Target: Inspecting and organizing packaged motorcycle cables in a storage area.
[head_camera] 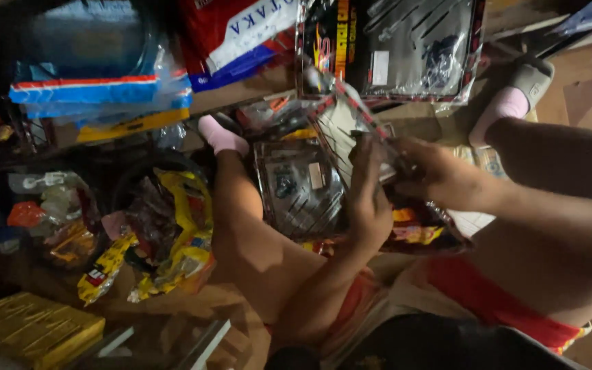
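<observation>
My left hand [370, 199] and my right hand [439, 179] both grip a clear plastic packet [347, 123] with a red and white striped border, held tilted above my lap. The left hand's fingers wrap its lower edge; the right hand pinches its right side. Under it lies a similar clear packet [299, 188] with dark parts inside, resting between my bare legs. I sit on the floor with pink socks [222, 135] and grey slippers [532, 79] on my feet.
A large packet with a black and flame-printed card [392, 48] lies ahead. Blue, white and red bags [101, 92] are stacked at the upper left. Yellow wrapped packets [172, 240] and a yellow box [29, 329] lie at the left. Wooden floor [590, 89] shows at the right.
</observation>
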